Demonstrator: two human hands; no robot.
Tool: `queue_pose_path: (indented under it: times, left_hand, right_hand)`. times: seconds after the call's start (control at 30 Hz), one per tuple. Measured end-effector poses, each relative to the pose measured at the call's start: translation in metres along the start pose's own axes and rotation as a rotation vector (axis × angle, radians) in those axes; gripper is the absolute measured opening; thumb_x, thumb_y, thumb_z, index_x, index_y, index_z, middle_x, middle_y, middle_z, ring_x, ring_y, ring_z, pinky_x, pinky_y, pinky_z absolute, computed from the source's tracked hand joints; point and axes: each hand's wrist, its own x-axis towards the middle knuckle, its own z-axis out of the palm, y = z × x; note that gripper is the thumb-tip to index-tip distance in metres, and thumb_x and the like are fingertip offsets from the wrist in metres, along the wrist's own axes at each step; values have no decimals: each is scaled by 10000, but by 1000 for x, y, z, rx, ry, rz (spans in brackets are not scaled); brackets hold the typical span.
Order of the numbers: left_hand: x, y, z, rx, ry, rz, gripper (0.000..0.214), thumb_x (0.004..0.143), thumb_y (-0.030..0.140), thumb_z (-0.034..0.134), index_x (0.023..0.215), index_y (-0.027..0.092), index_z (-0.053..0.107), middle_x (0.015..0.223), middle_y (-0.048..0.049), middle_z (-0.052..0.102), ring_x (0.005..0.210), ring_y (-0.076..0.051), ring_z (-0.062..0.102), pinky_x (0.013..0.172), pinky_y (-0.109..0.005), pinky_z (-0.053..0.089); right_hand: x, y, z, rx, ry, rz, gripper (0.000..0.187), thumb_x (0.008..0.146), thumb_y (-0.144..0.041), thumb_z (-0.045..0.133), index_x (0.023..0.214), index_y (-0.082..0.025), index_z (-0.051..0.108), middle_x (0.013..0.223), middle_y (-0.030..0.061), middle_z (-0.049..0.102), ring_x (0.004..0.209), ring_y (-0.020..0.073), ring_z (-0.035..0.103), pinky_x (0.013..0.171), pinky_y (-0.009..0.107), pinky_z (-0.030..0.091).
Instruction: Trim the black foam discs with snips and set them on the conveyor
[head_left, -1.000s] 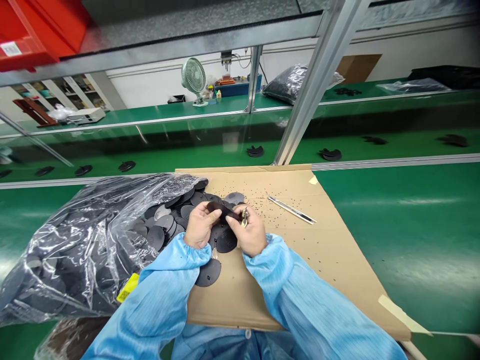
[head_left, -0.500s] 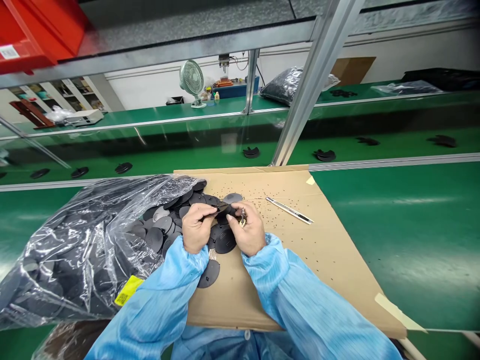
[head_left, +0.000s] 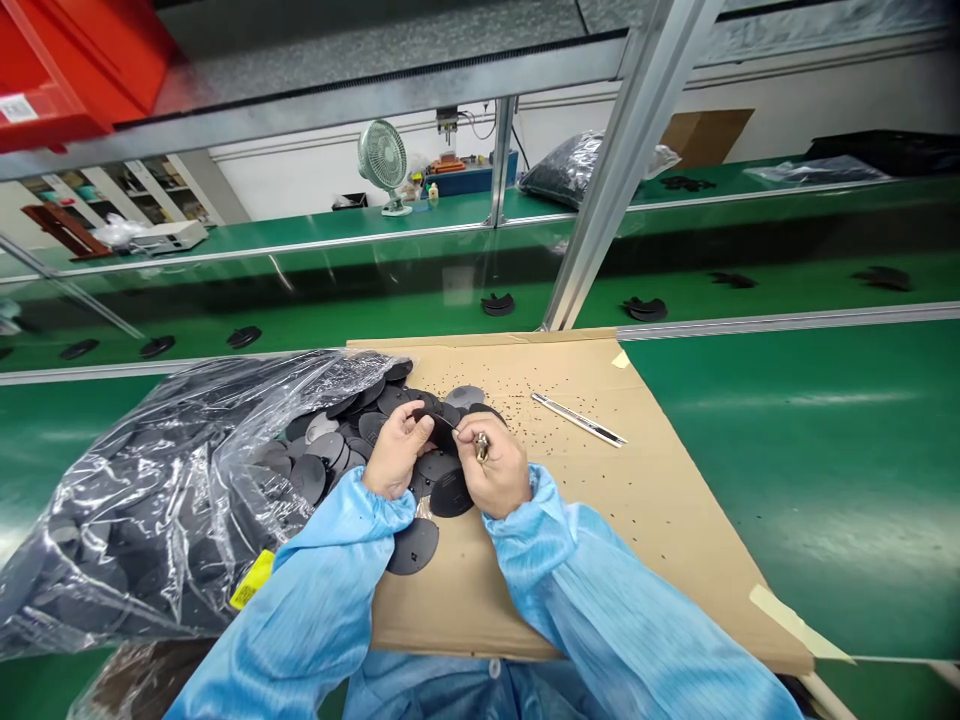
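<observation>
My left hand (head_left: 396, 452) and my right hand (head_left: 496, 468) meet above a pile of flat black plastic discs (head_left: 328, 450) on a cardboard sheet (head_left: 570, 560). Between them, a black disc (head_left: 442, 428) stands edge-on, gripped by my left fingers, and its far side touches my right fingers. My right fingers pinch a small metal tool (head_left: 481, 447), partly hidden, so its exact kind is unclear. Another disc (head_left: 412, 546) lies below my wrists.
A clear plastic bag (head_left: 161, 500) full of black discs lies left of the pile. Black crumbs (head_left: 517, 420) dot the cardboard, and a metal-bodied utility knife (head_left: 578, 419) lies to the right. A green conveyor belt (head_left: 795, 450) surrounds the cardboard, with an aluminium upright (head_left: 622, 170) beyond.
The black disc has turned from a leftward slant to a more upright edge-on position between my hands. My hands have drawn slightly closer, and the view has shifted slightly.
</observation>
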Motion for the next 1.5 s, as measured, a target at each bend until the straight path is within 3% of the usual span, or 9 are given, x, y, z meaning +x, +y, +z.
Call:
queue_pose_path:
  times: [0.17, 0.33, 0.43, 0.6, 0.77, 0.9, 1.0, 1.23, 1.5]
  left_hand:
    - [-2, 7, 0, -121, -69, -11, 546, 605, 517, 813, 957, 160, 597, 765, -8, 607, 601, -92, 561, 524, -202, 473]
    - [-6, 13, -6, -182, -234, -144, 430, 693, 489, 767, 954, 164, 665, 664, -7, 578, 495, -63, 474, 456, -178, 399]
    - [-10, 13, -7, -146, -330, -213, 409, 684, 449, 785, 958, 163, 683, 764, -45, 627, 524, -69, 505, 452, -174, 394]
    - [-8, 8, -9, -85, -299, -153, 481, 631, 415, 830, 1035, 195, 688, 814, -50, 629, 633, -109, 574, 506, -191, 443]
    - [-2, 9, -12, -15, -223, 68, 443, 599, 319, 851, 996, 197, 700, 806, -28, 617, 583, -78, 527, 484, -181, 416]
    - [0, 10, -14, 279, 3, 575, 147, 650, 211, 791, 769, 188, 708, 792, -36, 638, 756, -144, 601, 695, -264, 505]
    - [-2, 9, -13, 553, 74, 839, 54, 716, 152, 695, 720, 201, 717, 809, -46, 645, 810, -168, 613, 765, -309, 507]
    - [-10, 7, -9, 823, 111, 1028, 193, 776, 119, 586, 760, 240, 735, 805, -44, 651, 847, -188, 614, 776, -360, 514]
    - [-14, 6, -3, 913, 68, 1121, 241, 793, 85, 575, 822, 261, 737, 792, -40, 655, 831, -186, 594, 751, -345, 493]
  right_hand:
    - [-2, -11, 0, 34, -72, -85, 88, 867, -162, 530, 870, -228, 589, 912, 69, 668, 877, 210, 632, 807, 378, 512]
    - [-4, -18, 2, 167, -117, 50, 158, 876, -205, 561, 1027, -227, 599, 938, 63, 661, 809, 188, 632, 745, 341, 528]
    - [-3, -16, 1, 186, -61, 109, 132, 864, -212, 583, 995, -217, 599, 924, 57, 636, 802, 178, 622, 725, 322, 521]
    - [1, -15, -2, 163, -154, 43, 64, 868, -234, 559, 891, -214, 616, 819, 46, 628, 762, 184, 604, 705, 329, 507]
    - [2, -11, -3, 127, -105, 123, 111, 874, -274, 563, 924, -214, 642, 858, 57, 653, 780, 193, 610, 729, 339, 502]
    - [8, 6, -5, 256, -27, 421, 203, 857, -369, 584, 939, -197, 653, 887, 61, 689, 804, 204, 637, 771, 352, 506]
    - [13, 17, -6, 253, -6, 454, 209, 803, -388, 620, 849, -192, 677, 940, 65, 688, 899, 222, 631, 849, 371, 489]
    - [12, 19, -3, 367, -142, 665, 304, 749, -389, 616, 962, -191, 704, 629, -2, 627, 588, 162, 595, 560, 278, 459]
    - [12, 17, 3, 478, -18, 783, 262, 668, -345, 621, 855, -169, 676, 486, -55, 495, 479, 121, 479, 492, 246, 381]
